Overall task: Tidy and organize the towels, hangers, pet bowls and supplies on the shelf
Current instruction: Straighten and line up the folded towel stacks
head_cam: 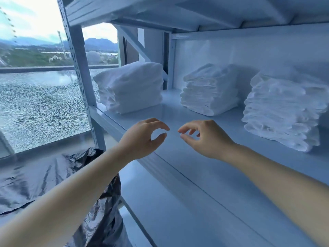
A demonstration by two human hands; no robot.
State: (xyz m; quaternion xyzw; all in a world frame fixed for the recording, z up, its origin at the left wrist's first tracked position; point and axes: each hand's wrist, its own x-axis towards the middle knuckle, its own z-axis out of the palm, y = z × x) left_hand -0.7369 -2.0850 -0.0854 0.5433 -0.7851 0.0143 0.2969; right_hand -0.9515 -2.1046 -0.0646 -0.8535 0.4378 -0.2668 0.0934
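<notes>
The shelf (178, 111) spreads out under and beyond both hands, a pale metal board with another level above. Three stacks of folded white towels stand on it, all past the hands and apart from one another: the right stack (283, 111), tallest and a little ragged at its edges, lies ahead and to the right of the right hand; the left stack (131, 86), squarest, lies ahead and to the left of the left hand; the middle stack (210, 90) sits straight beyond the gap between them. A crumpled black plastic bag (99, 202) hangs below the left forearm, off the shelf.

The left hand (144, 138) and right hand (204, 138) hover just above the bare front of the shelf, near each other, fingers curled loosely, holding nothing.

The towels look soft, light and floppy; a stack would likely slump if pinched from the top, so palms against opposite sides, low down, seems the safer hold.
</notes>
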